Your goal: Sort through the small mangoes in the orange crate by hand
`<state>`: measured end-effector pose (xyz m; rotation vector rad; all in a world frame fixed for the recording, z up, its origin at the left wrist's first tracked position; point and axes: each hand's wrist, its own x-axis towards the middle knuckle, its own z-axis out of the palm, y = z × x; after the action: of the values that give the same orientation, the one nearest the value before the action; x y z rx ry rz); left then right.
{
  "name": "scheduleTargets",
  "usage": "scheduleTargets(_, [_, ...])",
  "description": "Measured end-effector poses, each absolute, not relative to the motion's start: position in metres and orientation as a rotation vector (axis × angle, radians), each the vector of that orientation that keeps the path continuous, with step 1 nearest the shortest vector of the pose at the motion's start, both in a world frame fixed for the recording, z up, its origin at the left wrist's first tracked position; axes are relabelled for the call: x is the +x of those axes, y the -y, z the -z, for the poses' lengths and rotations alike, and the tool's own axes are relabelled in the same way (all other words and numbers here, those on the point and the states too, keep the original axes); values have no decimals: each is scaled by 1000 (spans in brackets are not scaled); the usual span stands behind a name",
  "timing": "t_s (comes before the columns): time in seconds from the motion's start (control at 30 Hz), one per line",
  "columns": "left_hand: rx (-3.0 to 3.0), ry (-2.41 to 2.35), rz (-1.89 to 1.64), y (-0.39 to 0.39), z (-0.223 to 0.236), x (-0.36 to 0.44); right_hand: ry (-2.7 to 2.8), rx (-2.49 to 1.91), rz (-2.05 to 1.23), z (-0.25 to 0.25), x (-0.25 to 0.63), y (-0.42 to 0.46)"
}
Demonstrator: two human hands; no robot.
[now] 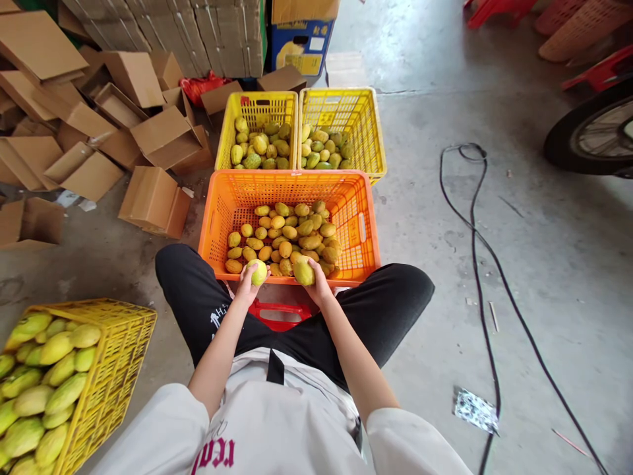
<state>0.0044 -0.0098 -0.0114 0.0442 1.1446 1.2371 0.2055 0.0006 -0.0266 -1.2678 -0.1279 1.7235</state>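
My left hand (245, 286) is wrapped round a yellow-green mango (257, 272), held over the near rim of the orange crate (291, 179). To its right, my right hand (319, 285) grips a second, darker yellow-green mango (302, 271) at about the same height. The two fruits are apart. Below and beyond them, many smaller yellow and brownish fruits (289, 232) lie in the orange crate, which stands between my knees.
Behind stand two yellow crates (298, 132) partly filled with fruit. A yellow crate (116, 349) heaped with mangoes is at lower left. Cardboard boxes (153, 198) litter the left floor. A black cable (477, 290) and a wheel (588, 128) are on the right.
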Motion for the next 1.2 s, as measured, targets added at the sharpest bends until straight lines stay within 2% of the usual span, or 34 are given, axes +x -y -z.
scheduleTargets(0.57, [-259, -1086, -1212, 1, -1, 1, -38, -1191, -1725, 21, 204, -4])
scheduleTargets(0.9, [-30, -1157, -1263, 7, 19, 4, 117, -1163, -1772, 25, 206, 0])
scheduleTargets(1.2, [-9, -1158, -1252, 7, 15, 4, 71, -1153, -1783, 21, 205, -1])
